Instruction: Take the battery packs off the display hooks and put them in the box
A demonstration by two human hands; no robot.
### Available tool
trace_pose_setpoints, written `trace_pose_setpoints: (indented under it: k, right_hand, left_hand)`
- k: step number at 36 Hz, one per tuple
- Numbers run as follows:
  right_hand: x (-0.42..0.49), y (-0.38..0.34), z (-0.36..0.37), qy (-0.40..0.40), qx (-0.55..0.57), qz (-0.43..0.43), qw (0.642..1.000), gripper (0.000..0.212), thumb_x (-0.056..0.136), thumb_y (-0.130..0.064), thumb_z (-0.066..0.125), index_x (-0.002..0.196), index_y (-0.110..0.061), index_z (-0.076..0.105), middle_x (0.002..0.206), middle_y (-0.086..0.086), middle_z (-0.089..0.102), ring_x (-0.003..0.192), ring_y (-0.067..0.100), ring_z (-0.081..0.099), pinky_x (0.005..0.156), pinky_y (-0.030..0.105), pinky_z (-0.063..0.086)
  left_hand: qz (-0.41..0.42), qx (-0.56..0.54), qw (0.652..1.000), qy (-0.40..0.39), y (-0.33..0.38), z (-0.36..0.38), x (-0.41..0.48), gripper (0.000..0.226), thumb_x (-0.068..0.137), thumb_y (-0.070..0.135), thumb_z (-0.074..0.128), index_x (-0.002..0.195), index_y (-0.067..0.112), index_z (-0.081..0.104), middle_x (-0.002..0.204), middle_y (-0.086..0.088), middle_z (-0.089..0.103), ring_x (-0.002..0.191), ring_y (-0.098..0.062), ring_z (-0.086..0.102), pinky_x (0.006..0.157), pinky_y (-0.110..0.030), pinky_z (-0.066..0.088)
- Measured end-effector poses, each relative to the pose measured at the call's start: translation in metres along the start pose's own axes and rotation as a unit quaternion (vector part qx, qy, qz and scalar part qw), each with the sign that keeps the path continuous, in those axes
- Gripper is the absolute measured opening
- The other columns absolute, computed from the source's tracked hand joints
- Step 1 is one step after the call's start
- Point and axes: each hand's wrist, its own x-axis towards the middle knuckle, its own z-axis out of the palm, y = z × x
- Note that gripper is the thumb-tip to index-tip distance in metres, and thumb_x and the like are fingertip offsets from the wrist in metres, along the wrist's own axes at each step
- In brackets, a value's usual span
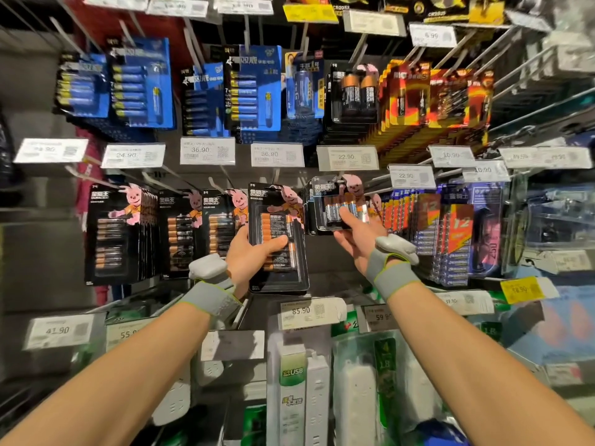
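Head view: I face a shop wall of wire hooks (151, 181) hung row on row with packs, with white price tags clipped at the hook ends. My left hand (248, 257) grips the big pack (278, 249), thumb curled across the orange-and-black cells and fingers behind. Its black card reads "DURACELL" beside a pink bunny. I cannot tell whether its top is on a hook.

My right hand (355, 239) pinches the small pack (335, 204), also Duracell, thumb on the blister and fingers beneath. It fronts a stack of the same kind.

Left of my left hand hang more black packs (119, 233). Right of my right hand are packs marked "12" (457, 230). Above both hands are blue packs (254, 91), and between those and my hands, tags read 24.90, 36.90 (206, 150) and 22.90. Below my wrists a tag (306, 313) reads 85.90 and the next 59.90, over white power strips (317, 391), one labelled "USB". Grey bands (209, 297) wrap both wrists.
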Motion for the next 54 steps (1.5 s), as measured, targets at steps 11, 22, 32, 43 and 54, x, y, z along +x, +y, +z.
trace_pose_setpoints:
  k: [11, 22, 32, 43, 54]
  right_hand:
    - [0.016, 0.011, 0.010, 0.005, -0.014, 0.033, 0.999, 0.071, 0.087, -0.020, 0.069, 0.145, -0.007, 0.031, 0.131, 0.018, 0.054, 0.073, 0.017, 0.068, 0.058, 0.025, 0.059]
    - [0.016, 0.009, 0.004, -0.034, -0.060, 0.055, 0.996, 0.043, 0.091, -0.023, 0.065, 0.122, 0.003, 0.048, 0.095, 0.025, 0.067, 0.075, 0.024, 0.069, 0.057, 0.026, 0.058]
    - [0.005, 0.011, 0.001, -0.058, -0.063, 0.064, 0.994, 0.032, 0.091, -0.024, 0.064, 0.107, 0.001, 0.054, 0.099, 0.024, 0.065, 0.075, 0.025, 0.067, 0.061, 0.027, 0.058]
    - [-0.040, 0.029, 0.010, -0.124, -0.153, 0.090, 0.976, 0.023, 0.090, -0.032, 0.064, 0.088, -0.009, 0.061, 0.089, 0.010, 0.068, 0.078, 0.017, 0.063, 0.068, 0.026, 0.055]
    - [-0.086, 0.043, 0.026, -0.168, -0.224, 0.024, 0.960, 0.032, 0.080, -0.030, 0.076, 0.099, -0.008, 0.063, 0.063, 0.003, 0.049, 0.049, 0.011, 0.041, 0.047, 0.019, 0.045]
  left_hand:
    - [-0.003, -0.011, 1.000, -0.012, -0.013, -0.007, 0.019, 0.087, 0.059, 0.051, 0.089, 0.130, 0.015, 0.055, 0.120, -0.002, 0.069, 0.111, -0.022, 0.065, 0.102, -0.047, 0.048]
    - [-0.013, -0.025, 0.999, -0.023, -0.013, -0.004, 0.021, 0.065, 0.080, 0.024, 0.081, 0.133, 0.003, 0.051, 0.094, -0.006, 0.067, 0.061, -0.009, 0.058, 0.047, -0.017, 0.045]
    - [-0.037, -0.072, 0.996, -0.021, -0.007, -0.004, 0.015, 0.042, 0.080, 0.019, 0.081, 0.115, 0.002, 0.064, 0.112, -0.019, 0.070, 0.098, -0.030, 0.066, 0.096, -0.048, 0.051]
    - [-0.031, -0.090, 0.995, -0.015, -0.003, -0.016, -0.007, 0.031, 0.076, 0.017, 0.083, 0.100, 0.011, 0.065, 0.105, -0.013, 0.073, 0.085, -0.020, 0.069, 0.076, -0.032, 0.052]
    - [-0.018, -0.050, 0.998, 0.018, 0.000, -0.038, -0.050, 0.076, 0.061, 0.016, 0.093, 0.125, 0.006, 0.054, 0.109, -0.012, 0.072, 0.101, -0.027, 0.070, 0.093, -0.043, 0.055]
